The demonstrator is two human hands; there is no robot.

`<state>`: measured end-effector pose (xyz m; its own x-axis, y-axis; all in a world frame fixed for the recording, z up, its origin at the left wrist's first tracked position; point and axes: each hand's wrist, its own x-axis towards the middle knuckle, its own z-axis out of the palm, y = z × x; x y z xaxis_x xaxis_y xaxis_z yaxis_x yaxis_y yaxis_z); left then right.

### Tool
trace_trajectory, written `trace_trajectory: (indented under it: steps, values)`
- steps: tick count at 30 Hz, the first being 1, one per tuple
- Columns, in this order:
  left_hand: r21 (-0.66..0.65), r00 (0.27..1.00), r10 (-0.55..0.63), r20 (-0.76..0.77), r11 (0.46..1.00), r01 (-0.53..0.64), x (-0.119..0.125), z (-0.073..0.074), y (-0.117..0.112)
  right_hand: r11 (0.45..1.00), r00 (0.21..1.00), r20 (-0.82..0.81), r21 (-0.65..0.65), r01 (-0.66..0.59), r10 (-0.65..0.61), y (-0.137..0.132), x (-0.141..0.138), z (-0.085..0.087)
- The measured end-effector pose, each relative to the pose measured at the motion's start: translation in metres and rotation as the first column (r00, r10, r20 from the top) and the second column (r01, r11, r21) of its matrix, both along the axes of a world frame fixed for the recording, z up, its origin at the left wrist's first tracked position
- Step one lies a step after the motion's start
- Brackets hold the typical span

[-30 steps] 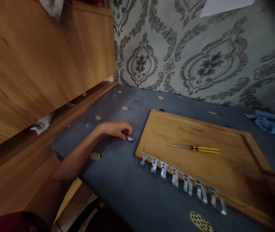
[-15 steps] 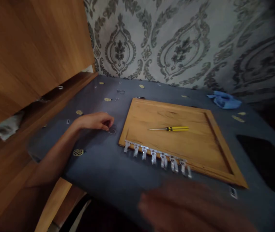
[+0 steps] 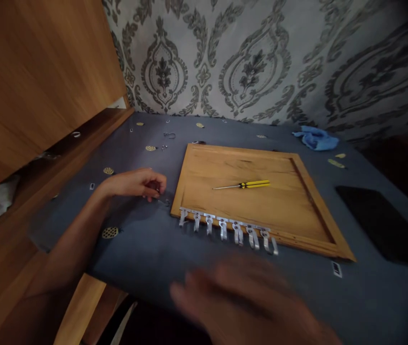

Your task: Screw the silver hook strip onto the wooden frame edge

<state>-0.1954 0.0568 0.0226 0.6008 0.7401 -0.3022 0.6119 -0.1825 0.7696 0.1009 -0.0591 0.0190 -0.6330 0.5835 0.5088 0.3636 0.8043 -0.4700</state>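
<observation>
On the left of the tabletop, my left hand [image 3: 137, 183] has its fingers curled in, the thumb close to the fingertips. A small thin metal piece [image 3: 164, 202], faint and hook-like, shows just by those fingertips; whether they grip it I cannot tell. Right of that hand lies a framed wooden panel [image 3: 232, 201] with a row of several silver metal hooks [image 3: 223, 229] along its near edge. A yellow and black screwdriver [image 3: 256, 184] rests on the panel. My right hand [image 3: 240, 297], smeared by motion, is at the near side in front of the hooks, apart from them.
A bent wire hook [image 3: 170, 135] and several small metal bits [image 3: 164, 147] lie on the dark patterned tabletop [image 3: 142, 258]. At the right are a blue cloth [image 3: 316, 139] and a flat black object [image 3: 376, 220]. A wooden cabinet [image 3: 46, 72] stands left; a patterned wall closes the back.
My right hand has moved left and slightly up along the near side. The whole scene has shifted left in view. My left hand stays curled close to the same spot.
</observation>
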Motion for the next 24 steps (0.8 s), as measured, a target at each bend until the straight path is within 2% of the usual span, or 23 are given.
trace_trajectory:
  steps: [2, 3, 7, 10, 16, 20, 24]
  values:
    - [-0.033, 0.999, -0.035, 0.000, 0.999, 0.035, 0.002, 0.001, -0.001, 0.996, 0.999, 0.029, -0.081, -0.031, 0.034, 0.009, -0.011, -0.009]
    - [-0.053, 0.998, -0.056, -0.001, 0.997, 0.056, 0.003, 0.002, -0.001, 0.984, 0.998, 0.044, -0.172, -0.046, 0.055, 0.012, -0.017, -0.015]
    - [-0.107, 0.992, -0.122, -0.036, 0.987, 0.118, 0.007, 0.005, -0.003, 0.889, 0.999, 0.023, -0.457, -0.031, 0.046, 0.011, -0.038, -0.036]
    - [-0.105, 0.988, -0.144, -0.062, 0.985, 0.136, 0.012, 0.008, -0.003, 0.829, 0.999, -0.010, -0.558, -0.043, 0.045, 0.009, -0.047, -0.040]
    - [-0.039, 0.973, -0.199, -0.115, 0.980, 0.196, 0.027, 0.006, -0.016, 0.797, 0.996, 0.006, -0.600, -0.069, 0.091, 0.010, -0.050, -0.047]
    - [0.100, 0.973, -0.151, -0.174, 0.980, 0.170, 0.023, -0.001, -0.036, 0.827, 0.994, 0.016, -0.556, -0.079, 0.105, 0.011, -0.051, -0.052]
    - [0.081, 0.982, -0.065, -0.175, 0.993, 0.080, 0.011, -0.006, -0.054, 0.860, 0.977, 0.117, -0.500, -0.098, 0.180, 0.013, -0.052, -0.051]
